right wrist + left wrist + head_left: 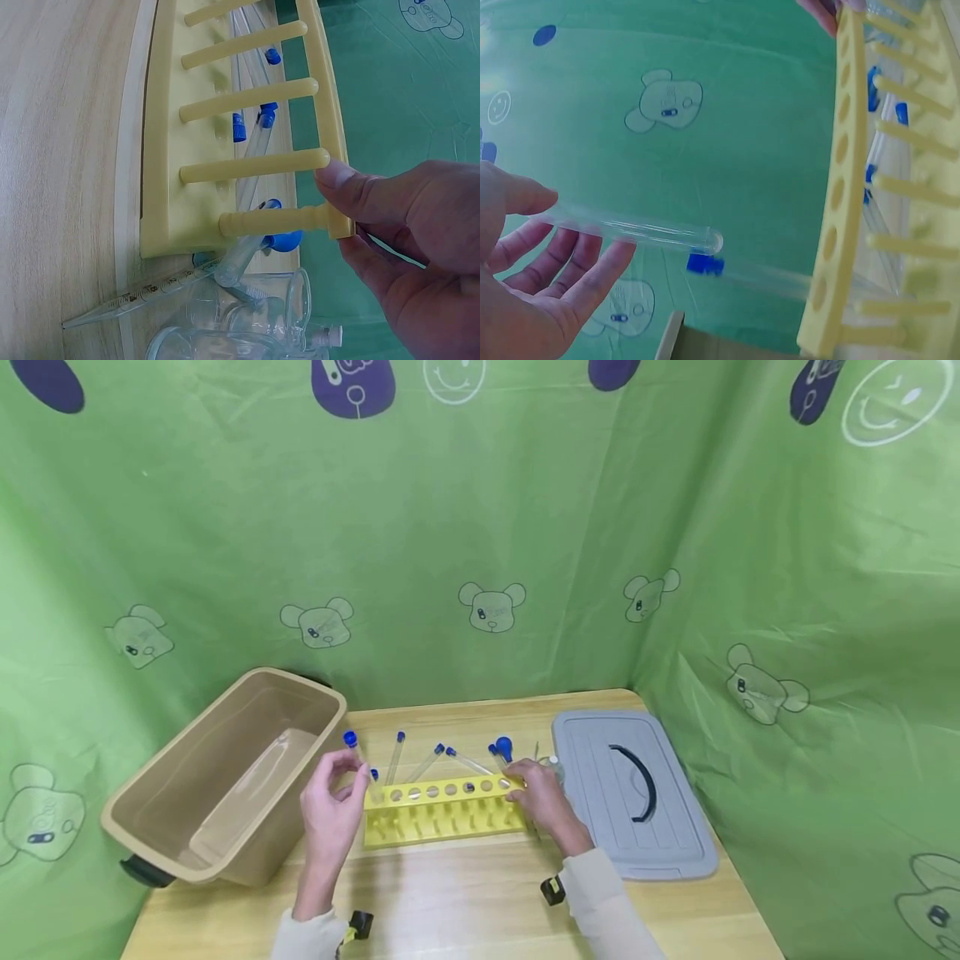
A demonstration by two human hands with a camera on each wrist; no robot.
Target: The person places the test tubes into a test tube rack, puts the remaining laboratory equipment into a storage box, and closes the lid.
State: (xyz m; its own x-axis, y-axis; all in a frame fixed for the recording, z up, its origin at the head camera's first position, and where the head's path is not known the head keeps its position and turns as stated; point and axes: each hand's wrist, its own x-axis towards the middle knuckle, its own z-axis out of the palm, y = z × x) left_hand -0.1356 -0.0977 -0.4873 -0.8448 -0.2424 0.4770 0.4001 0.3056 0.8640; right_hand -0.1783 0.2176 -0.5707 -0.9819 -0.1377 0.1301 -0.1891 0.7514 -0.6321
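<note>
My left hand [333, 797] pinches a clear test tube [660, 234] with a blue cap [350, 739] between thumb and fingers. Its rounded bottom points toward the left end of the yellow test tube rack [450, 838]. In the left wrist view, a second blue-capped tube [761, 275] sits in the rack's end hole, just beyond the held tube's tip. My right hand [546, 797] grips the rack's top bar at the right end, thumb on the near side in the right wrist view. The rack stands upright on the table.
Several blue-capped tubes [426, 763] lie behind the rack. By its right end are a graduated pipette [150, 292] with a blue bulb [504, 747] and clear glassware [262, 304]. A brown bin [279, 827] stands left; a grey lid [600, 810] with a black handle lies right.
</note>
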